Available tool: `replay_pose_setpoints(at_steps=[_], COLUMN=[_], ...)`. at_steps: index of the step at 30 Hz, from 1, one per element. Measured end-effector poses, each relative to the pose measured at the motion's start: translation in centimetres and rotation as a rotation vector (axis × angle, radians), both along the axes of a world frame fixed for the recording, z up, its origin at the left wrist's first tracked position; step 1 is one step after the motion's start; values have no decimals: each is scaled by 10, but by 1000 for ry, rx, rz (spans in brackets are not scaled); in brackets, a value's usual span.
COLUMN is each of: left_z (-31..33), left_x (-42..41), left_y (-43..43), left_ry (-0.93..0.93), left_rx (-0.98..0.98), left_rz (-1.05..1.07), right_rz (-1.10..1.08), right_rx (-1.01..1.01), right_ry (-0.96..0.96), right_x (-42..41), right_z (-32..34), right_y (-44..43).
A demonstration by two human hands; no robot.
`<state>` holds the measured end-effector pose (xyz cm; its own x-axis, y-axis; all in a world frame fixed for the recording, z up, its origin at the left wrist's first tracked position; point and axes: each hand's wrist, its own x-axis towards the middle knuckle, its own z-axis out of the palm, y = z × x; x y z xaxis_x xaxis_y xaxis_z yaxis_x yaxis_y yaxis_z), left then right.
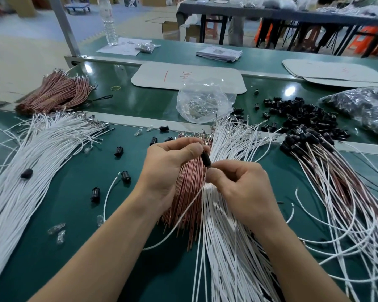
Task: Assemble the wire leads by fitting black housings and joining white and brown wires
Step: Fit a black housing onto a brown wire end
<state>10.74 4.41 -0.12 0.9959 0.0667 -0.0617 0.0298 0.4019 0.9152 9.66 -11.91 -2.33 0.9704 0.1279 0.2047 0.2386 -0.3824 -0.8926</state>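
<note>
Ctr frame: left hand (168, 168) pinches black housing (205, 159). Right hand (242, 188) pinches white wire (183, 212) at housing's lower end, over brown wires (188, 192). Upper ctr: clear bag (205, 92), small metal bits inside. Upper right: dark bag (362, 105), black parts inside.

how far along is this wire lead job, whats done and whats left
Done: a pile of finished leads, housings fitted, lies at the right. In hand: the left hand holds a black housing; the right hand pinches a white wire at it. Left: plenty, judging by the white wire pile, brown wire bundle and loose housings.
</note>
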Motion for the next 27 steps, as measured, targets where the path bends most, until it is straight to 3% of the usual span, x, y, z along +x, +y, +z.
replay_pose_setpoints(at_steps=[3, 6, 10, 15, 23, 27], left_z=[0, -1, -4, -8, -11, -12], left_x=[3, 4, 5, 7, 11, 13], left_y=[6, 7, 2, 4, 8, 8], left_ry=[28, 81, 94, 158, 142, 137], left_rx=[118, 261, 440, 543, 582, 603], left_rz=[39, 54, 26, 34, -7, -16], right_rz=[-163, -200, -64, 248, 481, 374], right_rx=[18, -149, -341, -789, -901, -777], right_ry=[-51, -109, -99, 24, 15, -5], right_x=[-2, 9, 51, 117, 140, 146], right_z=[12, 32, 63, 73, 57, 55], right_y=[-3, -1, 30, 79, 114, 123])
